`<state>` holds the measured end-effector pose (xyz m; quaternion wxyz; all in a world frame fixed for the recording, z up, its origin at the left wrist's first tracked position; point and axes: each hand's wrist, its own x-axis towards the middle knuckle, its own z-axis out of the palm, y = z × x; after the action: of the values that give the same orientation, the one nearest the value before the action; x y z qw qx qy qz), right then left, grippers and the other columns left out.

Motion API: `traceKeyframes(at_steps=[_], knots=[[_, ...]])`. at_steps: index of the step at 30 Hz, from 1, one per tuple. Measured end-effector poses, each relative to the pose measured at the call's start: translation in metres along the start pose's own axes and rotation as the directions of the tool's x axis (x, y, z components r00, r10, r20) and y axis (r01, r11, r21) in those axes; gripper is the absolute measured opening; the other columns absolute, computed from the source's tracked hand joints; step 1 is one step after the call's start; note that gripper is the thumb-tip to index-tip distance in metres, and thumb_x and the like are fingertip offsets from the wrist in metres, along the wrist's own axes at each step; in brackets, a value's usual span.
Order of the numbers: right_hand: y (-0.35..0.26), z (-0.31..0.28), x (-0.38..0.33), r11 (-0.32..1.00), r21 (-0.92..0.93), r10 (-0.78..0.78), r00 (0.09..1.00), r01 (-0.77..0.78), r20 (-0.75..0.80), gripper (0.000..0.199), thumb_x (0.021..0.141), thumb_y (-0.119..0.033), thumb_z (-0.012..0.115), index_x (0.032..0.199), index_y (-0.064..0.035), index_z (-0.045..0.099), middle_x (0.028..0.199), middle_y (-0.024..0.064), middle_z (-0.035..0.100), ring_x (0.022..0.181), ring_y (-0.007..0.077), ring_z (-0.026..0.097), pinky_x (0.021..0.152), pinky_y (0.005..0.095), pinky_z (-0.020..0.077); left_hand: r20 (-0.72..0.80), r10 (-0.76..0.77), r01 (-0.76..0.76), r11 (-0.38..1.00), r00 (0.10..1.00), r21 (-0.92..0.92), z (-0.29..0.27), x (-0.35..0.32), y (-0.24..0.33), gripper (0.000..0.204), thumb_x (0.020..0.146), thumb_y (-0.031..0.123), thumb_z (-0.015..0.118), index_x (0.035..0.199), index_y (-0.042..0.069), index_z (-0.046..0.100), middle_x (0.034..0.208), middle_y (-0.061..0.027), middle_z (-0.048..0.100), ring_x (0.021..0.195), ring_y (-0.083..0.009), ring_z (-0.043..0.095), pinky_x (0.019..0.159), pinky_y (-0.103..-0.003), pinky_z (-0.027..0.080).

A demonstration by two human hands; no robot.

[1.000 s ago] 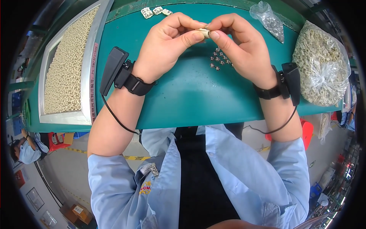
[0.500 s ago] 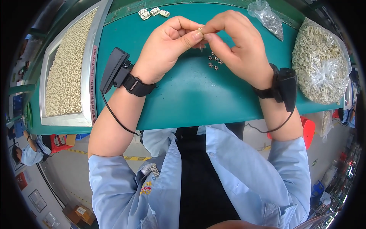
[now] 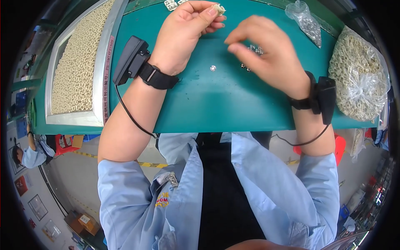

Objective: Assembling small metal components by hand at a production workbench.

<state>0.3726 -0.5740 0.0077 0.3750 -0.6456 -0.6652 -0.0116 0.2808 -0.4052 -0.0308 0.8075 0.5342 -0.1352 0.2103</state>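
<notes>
Green matting covers the bench (image 3: 200, 108) under both forearms. Compared with a moment ago, the hands have parted: the left hand (image 3: 183, 33) now pinches the small cream plastic part (image 3: 218, 9) alone between thumb and fingertips, up near the far edge. The right hand (image 3: 266, 54) has dropped away, fingers loosely curled and holding nothing, above a scatter of small metal pieces (image 3: 250, 58); one lone piece (image 3: 213, 68) lies between the two wrists. Beyond the left hand's outer side sits a metal-framed tray of cream parts (image 3: 79, 62). Past the right hand lie a large bag of cream parts (image 3: 358, 79) and a smaller bag of metal bits (image 3: 308, 23). Bare mat lies nearer the body.
</notes>
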Motion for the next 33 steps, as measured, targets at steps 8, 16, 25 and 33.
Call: traceKeyframes(at_steps=[8,16,25,33], knots=[[-0.005,0.032,-0.008,0.993,-0.093,-0.047,0.979,0.066,0.198,0.013,0.077,-0.011,0.069,0.088,-0.0062,0.064,0.088,0.0062,0.056,0.089,0.0254,0.054,0.081,0.0364,0.0436,-0.323,-0.254,0.287,0.956,0.912,0.060,0.006,-0.007,0.007,0.014,0.094,0.015,0.058,0.103,0.004,0.056,0.091,-0.0043,0.063,0.082,-0.0110,0.060,0.077,-0.024,0.048],[-0.010,0.032,-0.007,0.989,-0.133,-0.024,0.970,0.057,0.241,0.010,0.079,-0.010,0.067,0.085,-0.0064,0.060,0.088,0.0065,0.056,0.090,0.0260,0.053,0.081,0.0371,0.0430,-0.012,0.025,-0.023,0.990,1.000,0.137,0.000,-0.004,-0.001,0.014,0.095,0.015,0.058,0.103,0.004,0.056,0.092,-0.0040,0.064,0.082,-0.0102,0.060,0.078,-0.024,0.049],[-0.009,0.027,-0.008,0.983,-0.172,-0.024,0.966,0.071,0.258,0.011,0.079,-0.009,0.066,0.084,-0.0053,0.057,0.087,0.0078,0.055,0.089,0.0285,0.053,0.081,0.0392,0.0420,0.052,0.033,-0.040,0.990,0.998,0.138,-0.006,-0.002,-0.008,0.014,0.094,0.012,0.057,0.104,0.003,0.056,0.094,-0.0041,0.064,0.084,-0.0099,0.060,0.079,-0.024,0.049],[0.001,-0.004,0.000,0.978,0.184,0.097,0.995,-0.098,0.014,0.011,0.086,-0.011,0.063,0.086,-0.0029,0.056,0.084,0.0049,0.055,0.084,0.0192,0.054,0.079,0.0299,0.0427,-0.222,-0.284,0.304,0.951,0.933,0.061,0.010,-0.009,0.008,0.012,0.095,0.010,0.056,0.105,0.003,0.056,0.094,-0.0043,0.064,0.084,-0.0107,0.060,0.079,-0.025,0.050]])
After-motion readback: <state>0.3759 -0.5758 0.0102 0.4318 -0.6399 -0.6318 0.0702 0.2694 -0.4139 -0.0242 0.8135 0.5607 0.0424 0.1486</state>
